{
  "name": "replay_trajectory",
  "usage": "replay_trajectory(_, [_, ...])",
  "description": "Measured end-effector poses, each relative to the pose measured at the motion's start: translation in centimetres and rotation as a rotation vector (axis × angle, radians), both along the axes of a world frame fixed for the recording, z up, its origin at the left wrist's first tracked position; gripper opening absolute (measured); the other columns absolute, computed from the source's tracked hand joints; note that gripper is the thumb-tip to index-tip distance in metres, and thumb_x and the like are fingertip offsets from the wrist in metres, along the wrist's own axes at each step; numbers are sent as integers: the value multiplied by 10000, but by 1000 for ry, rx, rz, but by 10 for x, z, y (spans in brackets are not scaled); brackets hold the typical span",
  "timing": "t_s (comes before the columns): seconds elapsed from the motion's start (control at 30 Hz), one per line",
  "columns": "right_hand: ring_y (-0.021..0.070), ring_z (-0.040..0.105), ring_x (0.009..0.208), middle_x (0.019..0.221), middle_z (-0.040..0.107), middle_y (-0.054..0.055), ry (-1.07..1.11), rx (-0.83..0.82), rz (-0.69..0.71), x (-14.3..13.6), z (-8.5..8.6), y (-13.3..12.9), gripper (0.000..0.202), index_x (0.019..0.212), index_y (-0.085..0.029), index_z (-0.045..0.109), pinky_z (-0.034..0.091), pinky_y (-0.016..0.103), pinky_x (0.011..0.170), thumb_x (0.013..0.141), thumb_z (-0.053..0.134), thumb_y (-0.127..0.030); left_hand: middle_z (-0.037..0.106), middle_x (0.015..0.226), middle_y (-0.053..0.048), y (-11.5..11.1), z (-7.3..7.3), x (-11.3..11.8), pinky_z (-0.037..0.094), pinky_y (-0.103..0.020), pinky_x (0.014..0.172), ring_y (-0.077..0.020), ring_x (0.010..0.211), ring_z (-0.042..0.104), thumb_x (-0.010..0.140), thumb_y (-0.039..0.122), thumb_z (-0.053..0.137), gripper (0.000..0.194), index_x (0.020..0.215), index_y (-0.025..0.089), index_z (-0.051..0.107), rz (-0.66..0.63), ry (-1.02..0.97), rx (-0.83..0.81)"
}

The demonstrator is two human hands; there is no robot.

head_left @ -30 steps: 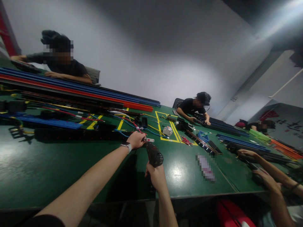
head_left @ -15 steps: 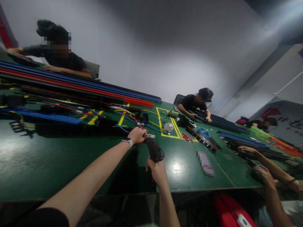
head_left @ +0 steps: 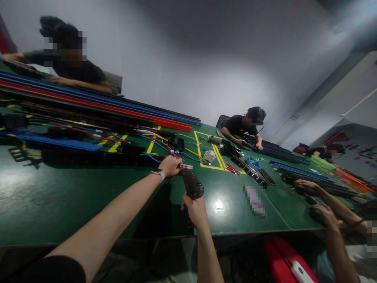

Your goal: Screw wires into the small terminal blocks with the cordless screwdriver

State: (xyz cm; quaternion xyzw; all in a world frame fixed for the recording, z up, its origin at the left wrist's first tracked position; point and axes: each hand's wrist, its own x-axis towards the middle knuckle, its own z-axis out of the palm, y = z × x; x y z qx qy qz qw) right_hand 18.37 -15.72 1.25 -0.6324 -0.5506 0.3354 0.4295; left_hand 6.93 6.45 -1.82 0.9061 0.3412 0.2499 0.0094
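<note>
My right hand [head_left: 194, 208] is wrapped round the handle of a dark cordless drill [head_left: 193, 184], whose nose points away from me. Just past the nose, my left hand [head_left: 171, 166] is closed at the end of a long black strip [head_left: 106, 159] lying on the green table. What its fingers pinch is too small to make out. A small white piece with a red mark [head_left: 187, 166] shows by the drill's tip. Red, yellow and blue wires [head_left: 176, 151] run behind my left hand, close to a small black box [head_left: 180, 144].
Long blue and orange rails [head_left: 176, 125] lie across the table's [head_left: 224, 220] far side. A pale socket-like block [head_left: 209, 156], red-handled pieces [head_left: 232, 168] and a blue holder [head_left: 253, 164] are right of centre. Co-workers sit opposite; another person's hands [head_left: 322, 214] work at the right.
The view has shifted slightly. Both my hands and the drill keep nearly the same place at the strip's end. The co-worker at the far left has moved a little.
</note>
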Motion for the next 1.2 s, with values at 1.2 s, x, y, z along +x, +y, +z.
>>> replay_trajectory(1.2, [155,586,595,579,619,10,17,25,-6,0,-2,-1,207,589,-196,576,407,234,577,766,469,-207,722,935,-101,4,-5,2,434,-396,882,-260,925,663,824,376,578,238,974,206,650,-9,-1,4])
